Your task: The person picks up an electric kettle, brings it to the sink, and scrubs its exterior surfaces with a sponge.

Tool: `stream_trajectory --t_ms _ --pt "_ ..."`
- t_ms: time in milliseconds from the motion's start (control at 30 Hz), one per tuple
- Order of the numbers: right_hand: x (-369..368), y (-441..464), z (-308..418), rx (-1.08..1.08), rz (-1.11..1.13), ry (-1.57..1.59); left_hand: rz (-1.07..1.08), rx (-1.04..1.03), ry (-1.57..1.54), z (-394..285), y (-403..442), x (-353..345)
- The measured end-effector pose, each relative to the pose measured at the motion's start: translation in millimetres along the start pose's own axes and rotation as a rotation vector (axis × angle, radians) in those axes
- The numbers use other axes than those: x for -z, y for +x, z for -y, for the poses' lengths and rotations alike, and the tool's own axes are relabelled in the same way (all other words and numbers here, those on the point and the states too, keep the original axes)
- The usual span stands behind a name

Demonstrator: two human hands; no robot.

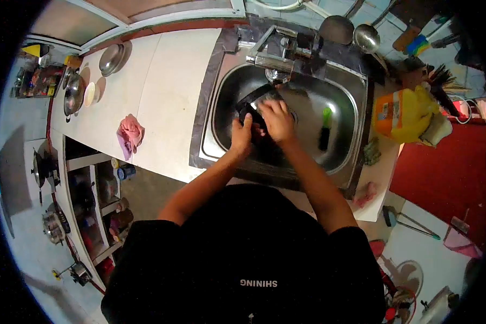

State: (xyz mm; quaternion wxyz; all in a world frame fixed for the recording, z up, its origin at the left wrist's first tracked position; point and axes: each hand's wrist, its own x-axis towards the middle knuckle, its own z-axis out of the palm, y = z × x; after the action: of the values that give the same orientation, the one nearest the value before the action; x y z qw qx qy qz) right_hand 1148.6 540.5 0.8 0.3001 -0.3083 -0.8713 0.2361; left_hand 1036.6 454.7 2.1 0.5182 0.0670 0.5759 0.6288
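Over the metal sink [340,153], my left hand [242,134] is closed round a dark container [262,96], its thumb on the dark part. The container is tilted below the faucet [272,60]. Against the container's near side rests my right hand [278,120], its fingers bent; whether they hold something small is hidden. A brush [325,129] with a green handle end and dark bristles lies in the right side of the basin.
A pink cloth [130,135] lies on the white counter [170,92] to the left, with pans and a bowl [90,94] farther off. A yellow bag [410,116] and a green scrubber [371,152] sit right of the sink. Ladles hang behind.
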Motion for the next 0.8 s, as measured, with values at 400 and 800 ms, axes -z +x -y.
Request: stream_trajectory --t_ms 400,800 --pt "17.2 -45.1 -31.7 -0.173 -0.032 0.011 -0.144 0.039 -0.033 -8.7 15.4 -16.3" --pt "-18.1 0.9 -5.2 0.067 -0.112 -0.028 -0.099 0.039 0.009 -5.6 21.3 -14.6"
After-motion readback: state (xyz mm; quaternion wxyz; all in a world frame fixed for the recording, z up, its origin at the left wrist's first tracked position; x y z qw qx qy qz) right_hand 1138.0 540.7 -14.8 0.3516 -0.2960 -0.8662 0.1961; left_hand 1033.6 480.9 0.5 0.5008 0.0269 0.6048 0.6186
